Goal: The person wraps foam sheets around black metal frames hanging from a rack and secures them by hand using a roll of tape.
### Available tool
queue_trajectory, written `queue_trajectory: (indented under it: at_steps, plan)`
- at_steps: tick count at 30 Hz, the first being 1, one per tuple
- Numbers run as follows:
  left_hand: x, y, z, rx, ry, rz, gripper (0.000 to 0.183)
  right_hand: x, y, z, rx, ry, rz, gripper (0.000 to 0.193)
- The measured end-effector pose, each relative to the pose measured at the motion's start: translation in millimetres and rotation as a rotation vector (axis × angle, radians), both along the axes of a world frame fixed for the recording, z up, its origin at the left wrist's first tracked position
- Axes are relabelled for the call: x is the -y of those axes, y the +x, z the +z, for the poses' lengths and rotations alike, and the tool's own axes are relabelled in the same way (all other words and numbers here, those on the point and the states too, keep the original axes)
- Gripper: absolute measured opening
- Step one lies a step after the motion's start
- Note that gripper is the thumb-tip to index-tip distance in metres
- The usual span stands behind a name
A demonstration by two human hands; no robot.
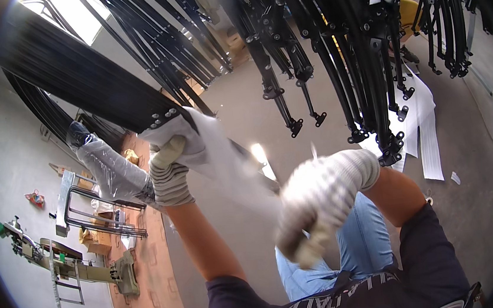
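My left hand (170, 161), in a striped knit glove, is closed on a thin white wrapping sheet (213, 151) at the lower end of a bundle of black tubes (90, 74). The sheet covers that end and stretches right, blurred, toward my other hand. Rows of small holes show at the tube ends beside it. My right hand (328, 196), also gloved, is in front of my lap with its fingers curled. Motion smears it, and what it holds, if anything, is hidden. The sheet's far edge passes close by it; whether they touch is unclear.
Black metal frames with brackets (361, 54) hang at upper right. White sheets (428, 130) lie on the floor below them. A plastic-wrapped bundle (111, 167) is beside my left wrist. At left are a metal rack (67, 201), a cardboard box (97, 239) and a green machine (124, 272).
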State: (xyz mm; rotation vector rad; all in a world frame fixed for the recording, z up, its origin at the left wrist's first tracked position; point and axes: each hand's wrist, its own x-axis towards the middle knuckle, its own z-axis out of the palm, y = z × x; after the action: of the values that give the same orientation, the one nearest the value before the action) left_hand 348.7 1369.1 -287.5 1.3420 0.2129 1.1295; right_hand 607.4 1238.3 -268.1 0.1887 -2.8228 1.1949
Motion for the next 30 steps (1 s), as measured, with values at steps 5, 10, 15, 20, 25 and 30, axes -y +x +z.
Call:
queue_trajectory:
  at_steps: [5,10,15,20,25,30]
  plan:
    - [1.7,2.4,-2.2,-0.146,0.035,0.096,0.05,-39.7,-21.7,-18.1,-0.807,0.225,-1.172,0.048]
    - [-11.6,14.9,-5.0,0.014,0.16,-0.136,0.052,-109.5,-16.7,-17.4,-0.769,-0.509,-0.975,0.046]
    - [9.5,-2.8,6.7,-0.195,0.117,0.169,0.054,-139.8,-47.6,-7.1,-0.55,-0.737,-0.812,0.039]
    - [-11.9,-21.6,-2.7,-0.386,0.147,0.295,0.061,-139.6,-50.3,-10.4,-0.558,-0.427,-0.895,0.054]
    - [-9.5,-12.8,1.1,-0.624,0.312,0.349,0.067,-104.3,-38.4,-13.8,-0.648,0.549,-1.181,0.053]
    - [-12.7,-20.7,-21.3,-0.455,0.219,0.233,0.064,-83.9,-37.1,-17.6,-0.729,0.379,-1.316,0.034]
